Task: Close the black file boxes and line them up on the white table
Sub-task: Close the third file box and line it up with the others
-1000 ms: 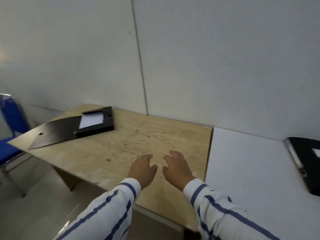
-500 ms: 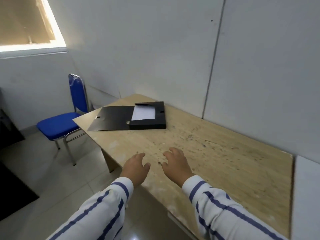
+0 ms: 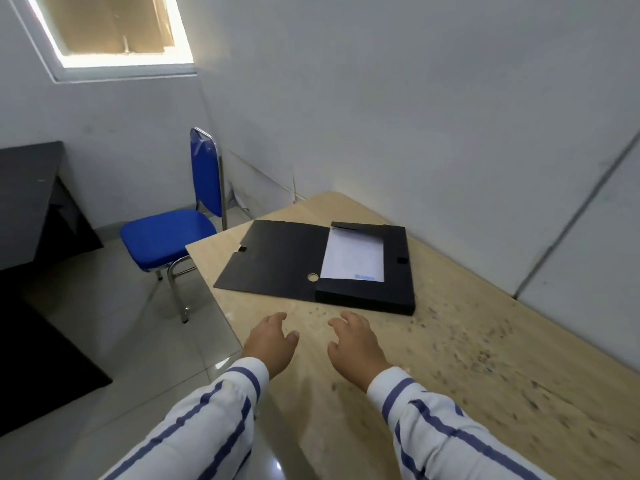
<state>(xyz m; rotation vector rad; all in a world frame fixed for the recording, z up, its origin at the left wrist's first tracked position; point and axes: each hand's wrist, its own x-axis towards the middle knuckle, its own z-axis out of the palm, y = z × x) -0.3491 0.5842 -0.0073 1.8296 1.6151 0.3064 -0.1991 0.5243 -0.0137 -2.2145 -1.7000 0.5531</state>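
Observation:
A black file box (image 3: 394,289) lies open on the beige wooden table (image 3: 467,358), near its far left corner. Its lid (image 3: 273,258) is folded flat out to the left, and white paper (image 3: 353,258) shows inside the tray. My left hand (image 3: 270,344) and my right hand (image 3: 356,344) hover side by side just short of the box's near edge, palms down, fingers loosely spread, holding nothing. Neither hand touches the box. The white table is out of view.
A blue chair (image 3: 173,233) stands on the tiled floor left of the table. Dark furniture (image 3: 27,202) sits at the far left. A grey wall (image 3: 415,116) runs along the table's far side, with a window (image 3: 114,29) on the wall at upper left.
The view has swung left: the white table and its black box have left the frame. The open box now appears larger and closer, and both hands are nearer to it.

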